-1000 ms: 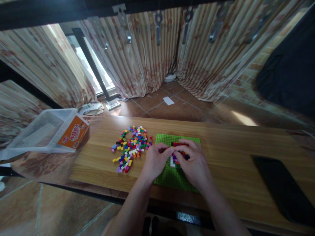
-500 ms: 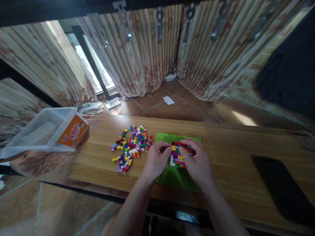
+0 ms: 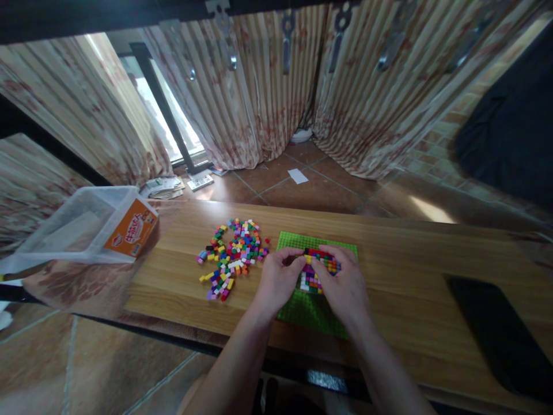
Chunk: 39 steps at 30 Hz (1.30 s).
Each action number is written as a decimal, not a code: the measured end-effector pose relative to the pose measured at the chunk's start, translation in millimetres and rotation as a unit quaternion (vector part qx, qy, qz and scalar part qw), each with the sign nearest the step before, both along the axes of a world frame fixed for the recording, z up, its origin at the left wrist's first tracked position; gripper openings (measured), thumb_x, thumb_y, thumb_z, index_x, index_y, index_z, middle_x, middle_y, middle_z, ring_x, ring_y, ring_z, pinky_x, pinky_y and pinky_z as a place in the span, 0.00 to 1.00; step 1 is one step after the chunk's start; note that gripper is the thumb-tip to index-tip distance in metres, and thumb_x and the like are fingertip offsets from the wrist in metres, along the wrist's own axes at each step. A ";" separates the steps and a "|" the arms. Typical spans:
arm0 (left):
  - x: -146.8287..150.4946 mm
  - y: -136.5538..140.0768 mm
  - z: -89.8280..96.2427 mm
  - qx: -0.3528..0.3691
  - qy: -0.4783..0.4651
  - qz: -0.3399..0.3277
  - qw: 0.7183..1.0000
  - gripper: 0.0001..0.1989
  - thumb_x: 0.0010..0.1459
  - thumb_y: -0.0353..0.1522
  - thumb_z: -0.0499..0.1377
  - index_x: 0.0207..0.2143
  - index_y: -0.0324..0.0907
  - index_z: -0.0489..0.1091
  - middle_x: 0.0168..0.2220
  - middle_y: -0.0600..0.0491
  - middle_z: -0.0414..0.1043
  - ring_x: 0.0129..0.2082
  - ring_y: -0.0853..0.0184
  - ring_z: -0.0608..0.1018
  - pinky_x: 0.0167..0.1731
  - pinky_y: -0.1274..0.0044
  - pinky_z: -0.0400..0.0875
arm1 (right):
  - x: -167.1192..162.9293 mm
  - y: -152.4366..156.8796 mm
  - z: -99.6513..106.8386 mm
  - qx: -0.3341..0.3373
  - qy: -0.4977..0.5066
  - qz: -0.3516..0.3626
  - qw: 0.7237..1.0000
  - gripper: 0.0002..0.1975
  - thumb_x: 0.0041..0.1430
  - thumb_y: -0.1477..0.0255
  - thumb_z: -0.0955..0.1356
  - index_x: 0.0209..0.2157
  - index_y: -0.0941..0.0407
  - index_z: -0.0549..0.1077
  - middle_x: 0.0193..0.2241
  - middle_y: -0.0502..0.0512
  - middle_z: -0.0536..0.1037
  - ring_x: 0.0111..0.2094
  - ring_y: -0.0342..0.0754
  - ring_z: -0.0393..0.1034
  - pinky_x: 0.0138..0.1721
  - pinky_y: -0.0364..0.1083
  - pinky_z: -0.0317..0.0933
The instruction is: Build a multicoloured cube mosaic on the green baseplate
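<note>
On a green studded baseplate (image 3: 317,317) lies a patch of small multicoloured toy bricks (image 3: 311,281), fitted side by side. My left hand (image 3: 279,279) is at the patch's left edge, thumb and forefinger pinched close to a yellow brick; what lies between the tips is too small to make out. My right hand (image 3: 345,285) curls over the patch from the right, its thumb on top and its fingers at the far edge, hiding part of the bricks. Left of the plate, a heap of loose bricks (image 3: 242,248) spreads over the wooden table (image 3: 401,276).
At the far left stands a clear plastic tub (image 3: 82,219) with an orange label. A dark flat object (image 3: 496,334) lies on the table's right side. Beyond the table are papers (image 3: 162,187) on the left, a white sheet (image 3: 298,176) on the tiled floor and striped curtains (image 3: 276,104).
The whole view has shifted slightly. My right thumb and fingers have moved a little over the brick patch, while my left hand keeps its pinch at the left edge.
</note>
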State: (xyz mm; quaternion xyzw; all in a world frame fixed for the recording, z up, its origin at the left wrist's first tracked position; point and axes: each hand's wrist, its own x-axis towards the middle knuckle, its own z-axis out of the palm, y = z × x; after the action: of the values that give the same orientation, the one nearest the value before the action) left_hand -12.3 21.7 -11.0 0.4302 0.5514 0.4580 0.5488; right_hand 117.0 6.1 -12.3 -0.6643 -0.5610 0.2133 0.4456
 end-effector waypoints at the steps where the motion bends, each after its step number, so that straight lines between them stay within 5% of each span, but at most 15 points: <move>1: 0.1 0.1 0.0 -0.001 -0.003 0.001 1.000 0.09 0.50 0.33 0.63 0.32 0.38 0.77 0.23 0.56 0.73 0.22 0.73 0.69 0.24 0.80 0.63 | -0.2 0.4 0.1 -0.002 0.003 0.001 1.000 0.15 0.54 0.63 0.68 0.40 0.55 0.77 0.44 0.61 0.74 0.48 0.57 0.68 0.53 0.59 0.61; 15: 0.6 -6.4 2.7 0.010 0.003 0.002 1.000 0.08 0.53 0.35 0.60 0.29 0.38 0.76 0.20 0.58 0.68 0.20 0.73 0.66 0.22 0.81 0.59 | 6.5 -0.3 -2.9 0.002 0.001 0.036 0.999 0.16 0.56 0.60 0.67 0.41 0.55 0.77 0.44 0.61 0.74 0.48 0.56 0.69 0.54 0.58 0.61; 23: -58.9 8.1 8.3 0.068 0.148 0.047 0.986 0.06 0.51 0.29 0.59 0.28 0.39 0.76 0.24 0.55 0.73 0.26 0.71 0.72 0.28 0.81 0.63 | 31.2 2.4 -7.8 -0.099 0.037 0.029 0.994 0.22 0.57 0.53 0.66 0.45 0.53 0.78 0.45 0.59 0.78 0.44 0.55 0.73 0.48 0.57 0.65; 31: -107.8 2.9 15.1 0.036 0.426 0.021 0.904 0.11 0.49 0.23 0.58 0.32 0.40 0.79 0.28 0.52 0.77 0.29 0.66 0.75 0.32 0.78 0.65 | 39.4 -2.9 -2.2 -0.098 -0.002 0.029 0.995 0.22 0.57 0.53 0.65 0.43 0.53 0.79 0.43 0.60 0.80 0.39 0.54 0.75 0.41 0.53 0.67; 39: -133.5 -4.2 33.0 -0.036 0.503 0.009 0.864 0.08 0.50 0.26 0.61 0.32 0.42 0.79 0.26 0.54 0.76 0.28 0.67 0.74 0.29 0.78 0.61 | 37.2 -3.7 -4.0 -0.096 -0.029 0.028 0.995 0.22 0.57 0.53 0.65 0.44 0.53 0.79 0.39 0.59 0.80 0.33 0.53 0.74 0.32 0.50 0.67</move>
State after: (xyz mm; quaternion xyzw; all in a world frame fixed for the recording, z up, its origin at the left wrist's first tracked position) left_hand -145.8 17.5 21.9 0.5773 0.7723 0.1644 0.2078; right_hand 154.2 2.4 -16.3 -0.6936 -0.5693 0.2593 0.3573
